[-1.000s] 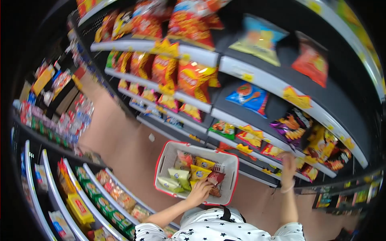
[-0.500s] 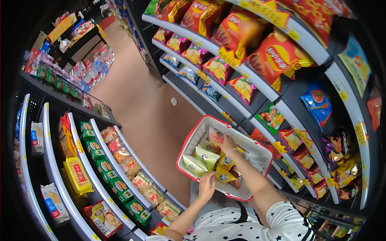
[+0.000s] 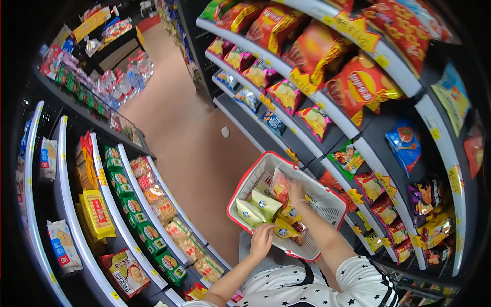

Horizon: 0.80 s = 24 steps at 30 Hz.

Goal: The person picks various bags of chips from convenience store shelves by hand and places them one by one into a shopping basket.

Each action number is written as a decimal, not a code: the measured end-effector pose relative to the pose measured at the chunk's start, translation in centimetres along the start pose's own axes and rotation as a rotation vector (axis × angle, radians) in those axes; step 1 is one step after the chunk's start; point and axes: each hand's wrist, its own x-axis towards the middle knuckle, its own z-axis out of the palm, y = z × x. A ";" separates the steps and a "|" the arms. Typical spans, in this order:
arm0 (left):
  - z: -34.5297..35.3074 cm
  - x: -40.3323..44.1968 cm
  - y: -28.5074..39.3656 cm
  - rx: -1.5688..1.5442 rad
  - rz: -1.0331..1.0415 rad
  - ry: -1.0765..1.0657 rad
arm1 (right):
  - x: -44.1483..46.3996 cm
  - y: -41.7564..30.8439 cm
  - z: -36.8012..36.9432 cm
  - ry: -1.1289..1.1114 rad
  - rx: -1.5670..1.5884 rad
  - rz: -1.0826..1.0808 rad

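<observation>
A white shopping basket (image 3: pixel 327 200) with a red rim sits tilted in front of my body. My left hand (image 3: pixel 262 240) is curled over its near rim, close to a yellow snack packet (image 3: pixel 284 229). Inside the basket, my right hand (image 3: pixel 295 192) has its fingers on a clear-and-pink packet (image 3: pixel 279 184), partly covering it. Two pale green packets (image 3: pixel 265 204) lean at the basket's left side. More yellow packets (image 3: pixel 290 213) lie below my right wrist, partly hidden by the forearm.
Shelves of chip bags (image 3: pixel 364 82) rise close on my right. On the left, lower shelves hold green boxes (image 3: pixel 150 237), yellow biscuit packs (image 3: pixel 97 214) and bagged snacks (image 3: pixel 180 230). An aisle floor (image 3: pixel 189 138) runs ahead, with bottled drinks (image 3: pixel 128 79) standing farther off.
The view has shifted slightly, so the basket and shelves appear a little farther right and lower. My right hand stays in the basket at the pink packet; my left stays at the rim.
</observation>
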 end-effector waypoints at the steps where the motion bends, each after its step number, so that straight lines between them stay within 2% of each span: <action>1: -0.1 0.6 0.9 -0.005 0.003 0.008 | -0.9 -0.3 -1.7 0.087 0.119 -0.029; 2: 0.0 1.4 1.6 -0.004 0.035 0.000 | -1.8 -0.4 -3.6 0.120 0.122 -0.023; 4: 0.9 2.9 2.9 0.025 0.004 0.051 | -4.4 -0.5 -7.6 0.322 0.311 -0.139; 6: 2.6 4.2 3.6 0.072 0.119 -0.010 | -8.0 -1.1 -12.9 0.408 0.418 -0.076; 8: 4.7 5.6 5.6 -0.283 -0.085 -0.225 | -11.9 -0.5 -16.7 0.501 0.551 -0.002; 9: 4.6 6.4 8.6 -0.457 -0.131 -0.388 | -13.9 0.1 -18.0 0.550 0.576 0.022; 10: 5.1 6.6 10.7 -0.402 -0.066 -0.463 | -16.2 0.2 -20.0 0.484 0.682 0.130; 12: 7.9 6.1 11.8 -0.418 0.022 -0.494 | -20.1 1.6 -21.4 0.644 0.693 0.083; 13: 8.8 5.6 13.1 -0.353 -0.049 -0.512 | -22.0 2.3 -21.7 0.701 0.689 0.120; 15: 10.4 4.9 15.5 -0.246 0.123 -0.457 | -24.2 2.9 -23.4 0.785 0.687 0.163; 17: 11.4 5.7 18.9 -0.218 0.224 -0.440 | -25.3 3.1 -26.6 0.942 0.492 0.054; 19: 12.7 8.3 23.0 -0.331 0.483 -0.343 | -24.9 4.3 -31.4 1.048 0.221 -0.149; 20: 11.8 10.2 27.3 -0.341 0.510 -0.399 | -24.0 4.1 -34.4 1.176 0.107 -0.156; 21: 12.6 12.7 29.5 -0.265 0.711 -0.283 | -23.3 4.2 -37.9 1.220 0.092 -0.244; 22: 12.5 14.9 34.0 -0.306 0.887 -0.201 | -22.0 4.7 -40.8 1.368 -0.055 -0.267; 24: 12.0 17.6 42.0 -0.188 1.041 -0.041 | -19.9 4.8 -46.9 1.462 -0.071 -0.253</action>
